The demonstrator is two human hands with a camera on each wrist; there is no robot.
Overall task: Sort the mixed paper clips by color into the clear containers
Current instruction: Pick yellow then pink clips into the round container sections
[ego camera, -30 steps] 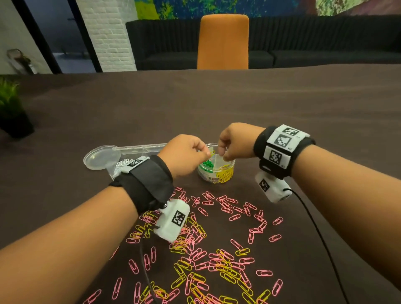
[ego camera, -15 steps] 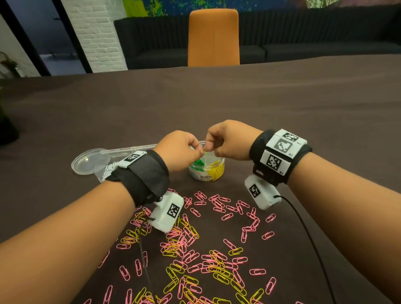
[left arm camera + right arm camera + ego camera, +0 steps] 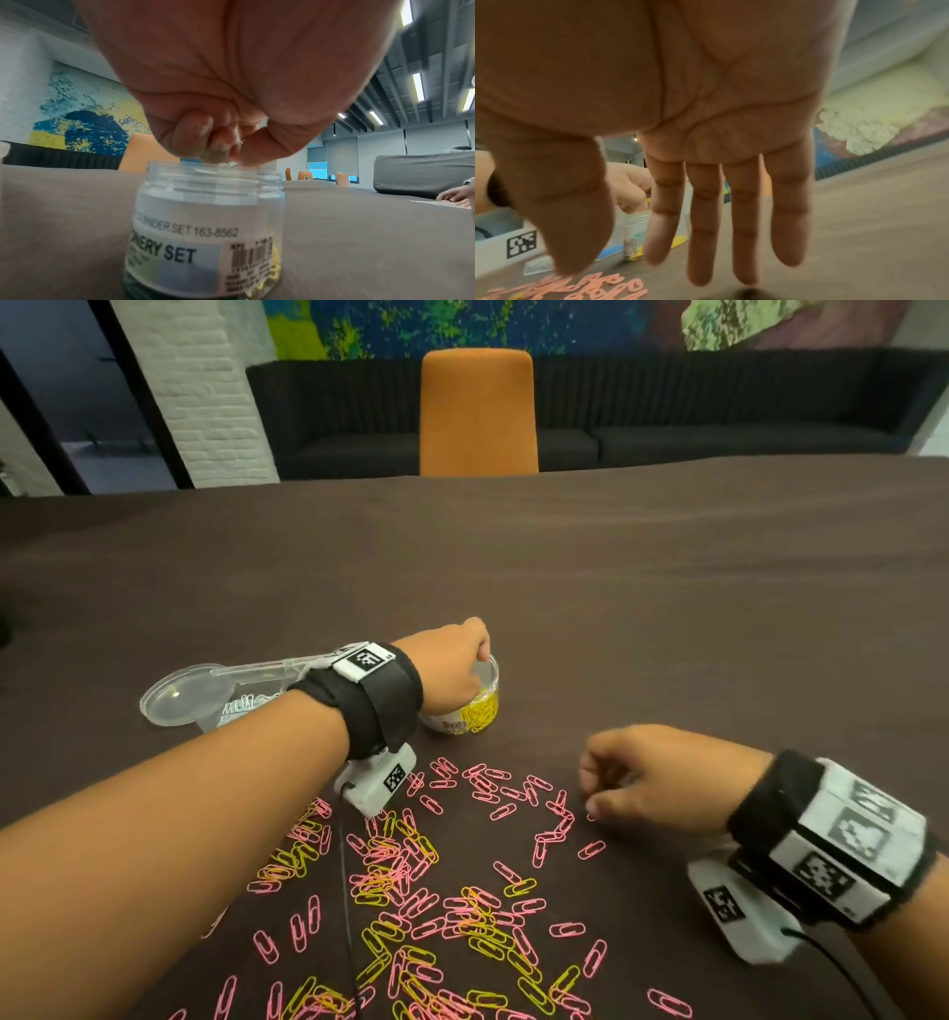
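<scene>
From the head camera, the person's left hand (image 3: 447, 667) covers the near side of the small round clear plastic jar (image 3: 480, 706), so the fingertips and the mouth of the jar are mostly hidden; yellow paper clips show through its right wall. The hand bends down from the wrist, knuckles up, over the rim. The right hand (image 3: 652, 780) lies low over the table to the right, well apart from the jar, its fingers slightly blurred beside the scattered pink and yellow paper clips (image 3: 436, 891). A clear plastic lid (image 3: 179, 698) and a second clear container, partly behind the left forearm, lie left of the jar. The dark brown tablecloth (image 3: 667, 608) runs back to an orange chair (image 3: 477, 413), a black sofa and a painted wall.

In the left wrist view, the left hand (image 3: 231, 81) fills the upper frame, fingers (image 3: 197, 140) bunched against the thumb just above the jar (image 3: 205, 223); whether they pinch anything I cannot tell. The jar stands upright, its white label blurred and only partly readable, with yellow clips at its lower right.

In the right wrist view, the blurred right hand (image 3: 693, 121) shows its palm with four fingers (image 3: 744, 223) extended straight and the thumb apart, holding nothing. Pink clips (image 3: 590, 286) lie below, cut off by the frame, and the jar stands behind the fingers.
</scene>
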